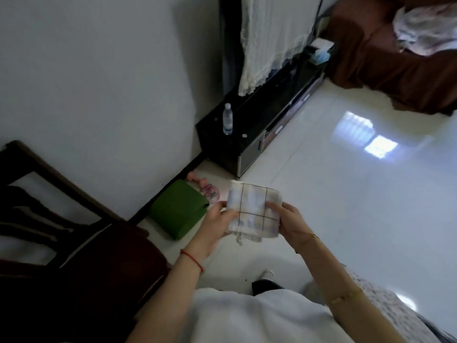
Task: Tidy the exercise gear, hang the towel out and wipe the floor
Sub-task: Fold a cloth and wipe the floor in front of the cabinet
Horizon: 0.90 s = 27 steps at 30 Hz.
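Hands, left hand (pixel 218 225) and right hand (pixel 289 221), grip apparently folded checked towel (pixel 254 209) between them.

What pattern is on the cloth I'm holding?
Pale cloth with a dark grid of thin lines, seen in the head view.

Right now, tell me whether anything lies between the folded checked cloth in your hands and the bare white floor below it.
Nothing visible does. The folded checked cloth, held by the left hand and right hand, hangs over bare white tile floor. The rolled green mat and pink gear lie off to the left, by the wall.
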Tool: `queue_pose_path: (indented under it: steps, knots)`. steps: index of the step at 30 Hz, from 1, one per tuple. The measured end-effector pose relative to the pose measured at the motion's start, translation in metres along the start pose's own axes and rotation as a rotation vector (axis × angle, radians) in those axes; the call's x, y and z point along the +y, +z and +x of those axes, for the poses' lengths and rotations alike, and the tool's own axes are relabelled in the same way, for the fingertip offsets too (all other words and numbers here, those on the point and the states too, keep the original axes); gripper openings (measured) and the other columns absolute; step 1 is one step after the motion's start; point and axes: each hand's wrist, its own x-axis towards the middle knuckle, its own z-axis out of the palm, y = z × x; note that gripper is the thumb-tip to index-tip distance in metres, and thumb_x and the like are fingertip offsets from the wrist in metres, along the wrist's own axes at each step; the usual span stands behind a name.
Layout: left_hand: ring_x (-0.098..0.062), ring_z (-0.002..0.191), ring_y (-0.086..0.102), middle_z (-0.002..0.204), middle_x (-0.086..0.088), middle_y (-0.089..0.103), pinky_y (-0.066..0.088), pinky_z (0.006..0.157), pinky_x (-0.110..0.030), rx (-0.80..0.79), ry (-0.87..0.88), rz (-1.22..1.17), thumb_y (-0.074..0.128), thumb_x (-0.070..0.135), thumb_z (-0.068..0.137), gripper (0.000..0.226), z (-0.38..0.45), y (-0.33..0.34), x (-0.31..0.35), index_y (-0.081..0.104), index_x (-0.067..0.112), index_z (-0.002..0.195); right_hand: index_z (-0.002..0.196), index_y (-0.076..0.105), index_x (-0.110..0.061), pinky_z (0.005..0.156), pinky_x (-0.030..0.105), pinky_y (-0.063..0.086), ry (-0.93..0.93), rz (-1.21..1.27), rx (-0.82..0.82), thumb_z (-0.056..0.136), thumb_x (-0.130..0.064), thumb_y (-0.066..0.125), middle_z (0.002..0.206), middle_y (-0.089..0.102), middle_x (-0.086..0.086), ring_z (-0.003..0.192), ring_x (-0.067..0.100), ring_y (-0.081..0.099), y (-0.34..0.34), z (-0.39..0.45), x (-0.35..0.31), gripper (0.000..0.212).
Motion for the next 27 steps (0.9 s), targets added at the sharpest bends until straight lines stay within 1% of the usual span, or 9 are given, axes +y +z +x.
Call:
queue_pose_path:
  steps: [1, 3, 4, 8, 13, 18, 21, 24, 27]
  knots:
    - [-0.011, 0.071, 0.067, 0.095, -0.011, 0.070, 0.053, 0.057, -0.022, -0.018, 0.000, 0.002, 0.062, 0.009, 0.089, 0.029, 0.007, 0.022, 0.004, 0.059, 0.005, 0.118, 0.097, 0.068, -0.007, 0.081, 0.044, 0.055, -0.005, 0.007, 0.012, 0.092, -0.019, 0.059, 0.097, 0.071, 0.013, 0.088, 0.029, 0.068, -0.020, 0.001, -0.005, 0.016]
    - [-0.002, 0.049, 0.057, 0.077, -0.006, 0.062, 0.042, 0.043, -0.014, -0.039, 0.003, 0.026, 0.056, 0.003, 0.092, 0.021, 0.020, 0.061, 0.011, 0.057, 0.003, 0.113, 0.100, 0.068, -0.006, 0.084, 0.047, 0.054, -0.011, 0.018, 0.033, 0.092, -0.021, 0.060, 0.102, 0.072, 0.016, 0.094, 0.032, 0.068, -0.056, 0.004, -0.015, 0.019]
    - [-0.001, 0.046, 0.055, 0.075, -0.004, 0.059, 0.040, 0.041, -0.014, -0.049, 0.002, 0.039, 0.054, 0.002, 0.092, 0.019, 0.027, 0.077, 0.014, 0.057, 0.004, 0.111, 0.102, 0.068, -0.006, 0.085, 0.047, 0.054, -0.013, 0.024, 0.045, 0.092, -0.021, 0.060, 0.104, 0.071, 0.016, 0.096, 0.033, 0.068, -0.073, 0.006, -0.019, 0.020]
    - [-0.004, 0.060, 0.062, 0.085, -0.004, 0.064, 0.046, 0.049, -0.018, -0.106, 0.014, 0.081, 0.057, 0.007, 0.091, 0.020, 0.051, 0.132, 0.026, 0.059, 0.007, 0.111, 0.105, 0.066, -0.005, 0.087, 0.048, 0.055, -0.016, 0.067, 0.104, 0.093, -0.018, 0.060, 0.109, 0.069, 0.019, 0.101, 0.035, 0.066, -0.128, 0.019, -0.038, 0.019]
    - [-0.015, 0.083, 0.069, 0.105, -0.008, 0.072, 0.055, 0.066, -0.027, -0.175, 0.019, 0.121, 0.058, 0.012, 0.092, 0.025, 0.090, 0.186, 0.047, 0.063, 0.014, 0.116, 0.113, 0.062, -0.002, 0.090, 0.050, 0.054, -0.035, 0.094, 0.162, 0.093, -0.018, 0.058, 0.112, 0.067, 0.020, 0.103, 0.037, 0.065, -0.182, 0.046, -0.062, 0.026]
    - [-0.025, 0.098, 0.070, 0.109, -0.010, 0.072, 0.058, 0.081, -0.036, -0.222, 0.030, 0.144, 0.062, 0.015, 0.093, 0.018, 0.147, 0.236, 0.070, 0.065, 0.018, 0.110, 0.112, 0.064, -0.006, 0.090, 0.048, 0.054, -0.055, 0.102, 0.207, 0.093, -0.019, 0.059, 0.111, 0.069, 0.016, 0.101, 0.032, 0.067, -0.228, 0.092, -0.091, 0.024]
    - [-0.029, 0.104, 0.068, 0.111, -0.012, 0.072, 0.057, 0.088, -0.042, -0.256, 0.048, 0.162, 0.065, 0.015, 0.092, 0.023, 0.193, 0.269, 0.087, 0.064, 0.015, 0.115, 0.113, 0.064, -0.008, 0.090, 0.047, 0.055, -0.070, 0.102, 0.231, 0.093, -0.019, 0.058, 0.111, 0.069, 0.014, 0.102, 0.031, 0.066, -0.258, 0.128, -0.114, 0.023]
    - [-0.027, 0.102, 0.069, 0.110, -0.011, 0.072, 0.058, 0.088, -0.042, -0.285, 0.069, 0.180, 0.067, 0.016, 0.090, 0.026, 0.244, 0.304, 0.111, 0.064, 0.016, 0.116, 0.118, 0.061, -0.006, 0.091, 0.048, 0.054, -0.090, 0.086, 0.242, 0.094, -0.018, 0.058, 0.113, 0.068, 0.015, 0.103, 0.032, 0.065, -0.292, 0.172, -0.146, 0.027]
    - [-0.023, 0.097, 0.070, 0.106, -0.008, 0.073, 0.058, 0.078, -0.033, -0.303, 0.081, 0.197, 0.068, 0.017, 0.089, 0.025, 0.293, 0.344, 0.145, 0.064, 0.018, 0.114, 0.117, 0.062, -0.006, 0.091, 0.050, 0.053, -0.097, 0.049, 0.274, 0.093, -0.015, 0.058, 0.112, 0.068, 0.016, 0.104, 0.033, 0.065, -0.328, 0.213, -0.188, 0.026]
